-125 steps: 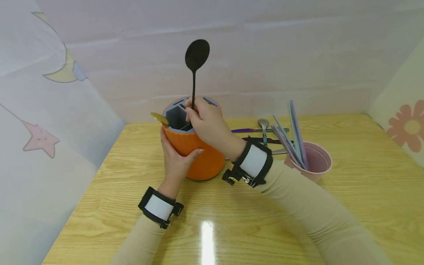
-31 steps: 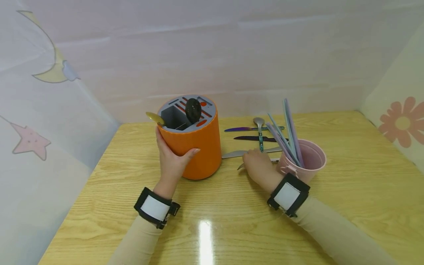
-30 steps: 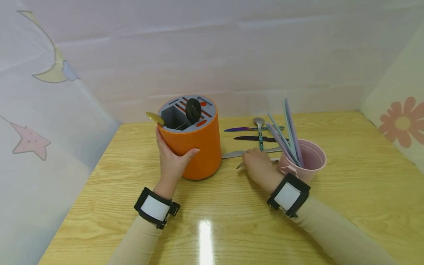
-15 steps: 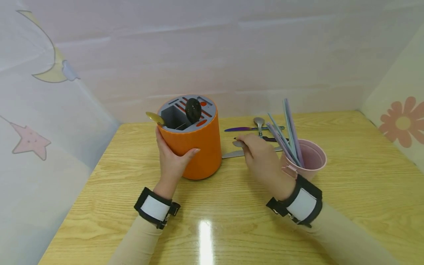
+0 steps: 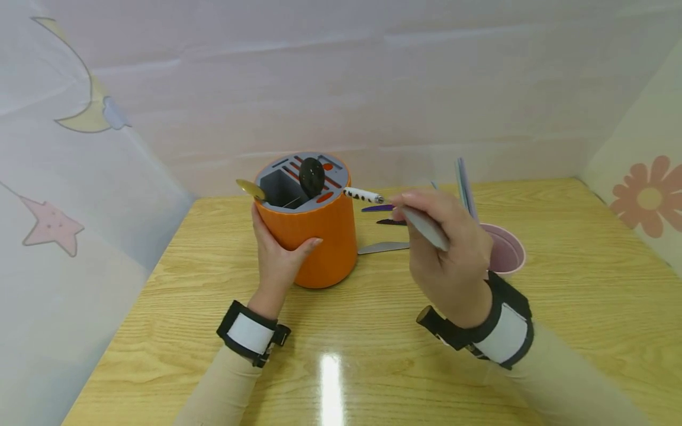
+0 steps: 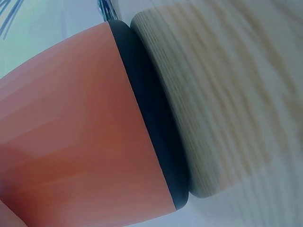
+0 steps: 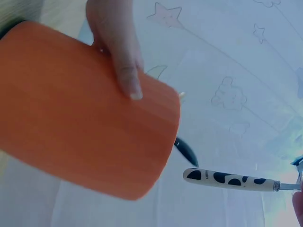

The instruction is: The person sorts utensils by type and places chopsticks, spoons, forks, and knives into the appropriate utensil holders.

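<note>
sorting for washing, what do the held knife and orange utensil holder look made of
Held knife: grey blade, probably satin steel, given its soft sheen; glossy white, black-spotted handle, perhaps ceramic or plastic. Orange utensil holder: likely plastic, smooth and evenly coloured, with moulded-looking slotted top.

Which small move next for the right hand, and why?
Probably tilt the table knife handle-down over the orange utensil holder: the right hand grips it beyond its spotted handle, which points toward the holder; the left hand braces the holder, where the black spoon and gold spoon sit bowl-up.
</note>
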`<action>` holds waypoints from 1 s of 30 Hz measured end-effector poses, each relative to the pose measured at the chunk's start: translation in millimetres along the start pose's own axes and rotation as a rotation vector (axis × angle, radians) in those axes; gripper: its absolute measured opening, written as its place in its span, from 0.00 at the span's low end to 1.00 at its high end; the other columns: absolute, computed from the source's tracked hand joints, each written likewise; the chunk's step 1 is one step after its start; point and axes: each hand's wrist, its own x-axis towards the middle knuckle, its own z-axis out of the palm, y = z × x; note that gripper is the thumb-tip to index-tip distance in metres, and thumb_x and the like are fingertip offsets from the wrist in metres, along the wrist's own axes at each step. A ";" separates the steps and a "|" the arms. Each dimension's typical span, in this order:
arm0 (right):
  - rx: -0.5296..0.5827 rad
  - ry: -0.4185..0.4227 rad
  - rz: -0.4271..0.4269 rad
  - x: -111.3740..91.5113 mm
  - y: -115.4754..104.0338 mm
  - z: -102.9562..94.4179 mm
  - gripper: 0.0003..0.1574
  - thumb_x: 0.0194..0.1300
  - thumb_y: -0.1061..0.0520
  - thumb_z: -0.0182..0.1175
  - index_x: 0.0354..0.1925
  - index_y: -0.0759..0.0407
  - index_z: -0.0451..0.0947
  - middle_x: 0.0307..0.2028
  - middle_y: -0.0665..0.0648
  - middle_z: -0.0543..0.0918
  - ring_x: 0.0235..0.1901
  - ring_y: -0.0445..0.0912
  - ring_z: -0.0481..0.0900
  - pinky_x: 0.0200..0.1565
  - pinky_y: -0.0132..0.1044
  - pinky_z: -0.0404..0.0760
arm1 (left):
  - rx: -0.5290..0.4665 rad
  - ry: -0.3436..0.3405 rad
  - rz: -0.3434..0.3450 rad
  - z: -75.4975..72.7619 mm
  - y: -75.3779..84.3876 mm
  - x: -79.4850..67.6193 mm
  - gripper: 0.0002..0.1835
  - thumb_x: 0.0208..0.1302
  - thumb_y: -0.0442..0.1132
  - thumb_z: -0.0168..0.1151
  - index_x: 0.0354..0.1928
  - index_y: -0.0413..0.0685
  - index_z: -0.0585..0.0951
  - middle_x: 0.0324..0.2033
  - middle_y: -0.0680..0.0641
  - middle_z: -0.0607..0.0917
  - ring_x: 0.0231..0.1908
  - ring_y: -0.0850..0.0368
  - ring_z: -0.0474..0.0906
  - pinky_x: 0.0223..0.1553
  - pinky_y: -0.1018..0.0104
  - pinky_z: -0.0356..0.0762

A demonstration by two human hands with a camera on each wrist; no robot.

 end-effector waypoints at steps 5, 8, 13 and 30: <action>0.083 -0.070 0.020 7.7 -2.3 14.5 0.13 0.71 0.63 0.55 0.39 0.77 0.76 0.34 0.65 0.83 0.29 0.51 0.80 0.38 0.34 0.80 | 0.021 0.006 -0.010 0.0 -25.5 2.8 0.74 0.37 0.73 0.68 0.76 0.46 0.37 0.71 0.42 0.54 0.66 0.47 0.58 0.66 0.49 0.58; 0.066 -0.140 0.008 10.5 0.7 24.9 0.14 0.74 0.63 0.51 0.41 0.77 0.75 0.34 0.66 0.82 0.30 0.52 0.80 0.40 0.33 0.80 | 0.023 0.008 0.000 0.1 -29.6 3.1 0.72 0.37 0.73 0.68 0.76 0.49 0.37 0.71 0.45 0.55 0.65 0.50 0.59 0.66 0.52 0.59; 0.005 -0.238 -0.003 10.9 11.9 45.4 0.07 0.67 0.72 0.56 0.42 0.78 0.75 0.34 0.67 0.82 0.30 0.54 0.81 0.39 0.38 0.82 | 0.044 0.023 0.026 0.7 -29.9 2.7 0.71 0.39 0.74 0.68 0.76 0.50 0.38 0.71 0.47 0.55 0.65 0.54 0.59 0.66 0.55 0.58; -0.239 -0.617 0.357 6.9 31.5 79.9 0.09 0.67 0.65 0.60 0.43 0.70 0.81 0.35 0.61 0.84 0.34 0.51 0.78 0.41 0.37 0.77 | 0.059 0.036 0.035 -0.2 -29.5 -1.2 0.71 0.41 0.73 0.68 0.76 0.48 0.38 0.70 0.45 0.56 0.64 0.51 0.61 0.65 0.55 0.60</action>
